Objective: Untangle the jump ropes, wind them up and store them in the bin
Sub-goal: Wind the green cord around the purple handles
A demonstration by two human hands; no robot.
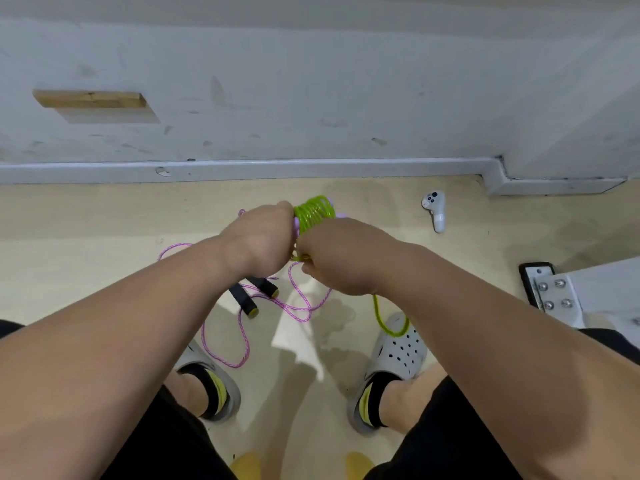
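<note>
- Head view showed two bare forearms stretched forward and down, with both hands meeting above a pale floor (104,237).
- The left hand (258,239) was closed like a fist around one side of the green jump rope (314,213). The rope was wound in many tight turns into a bundle just beyond the knuckles of both hands.
- The right hand (341,258) also had its fingers curled. It held the same rope at the lower end of the bundle, very close against the left hand; its fingertips were hidden.
- Small parts of lilac handles (341,215) looked out from the bundle beside each hand. How they lay inside the turns could not be told.
- A loose length of the green rope hung down from under the right hand and curved over the right one of two grey clogs (398,351).
- The pink jump rope (242,341) lay loose on the floor below the left hand, in several crossing loops. Its two black handles (244,299) were close together under that hand's wrist.
- A white controller (435,209) lay on the floor well apart to the right of the right hand, near the wall (311,98).
- A metal plate (550,292) with bolts was farther right, beyond the right forearm.
</note>
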